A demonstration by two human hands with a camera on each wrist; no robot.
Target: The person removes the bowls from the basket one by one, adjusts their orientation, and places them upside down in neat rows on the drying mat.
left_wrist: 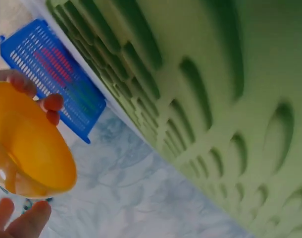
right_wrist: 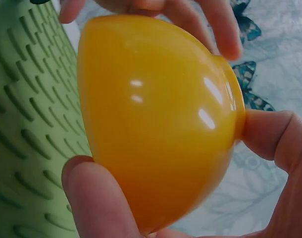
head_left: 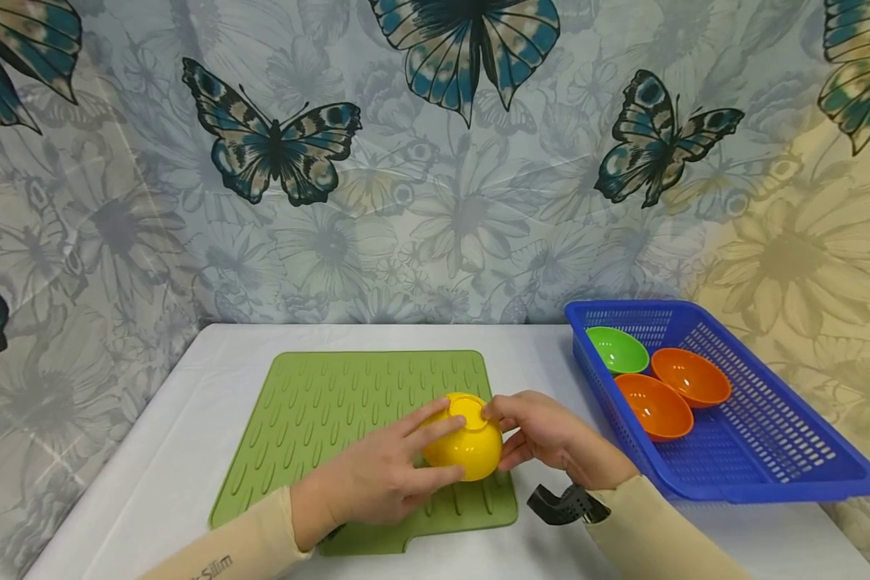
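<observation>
Over the right part of a green drying mat (head_left: 362,403), both hands hold a yellow bowl (head_left: 471,451) bottom up, its round foot toward the head camera. My left hand (head_left: 377,475) grips the bowl from the left with fingers spread over its side and foot. From the right, my right hand (head_left: 551,435) holds it too, one digit at the foot and others near the rim, as the right wrist view shows on the bowl's glossy outside (right_wrist: 161,109). The left wrist view looks into the hollow inside (left_wrist: 37,139), which faces the ribbed mat.
A blue plastic basket (head_left: 768,488) stands on the right of the white-covered table (head_left: 152,467). It contains a green bowl (head_left: 616,350) and two orange bowls (head_left: 691,379), (head_left: 652,408). A butterfly-print cloth (head_left: 442,242) hangs behind. A black strap (head_left: 561,506) is at the right wrist.
</observation>
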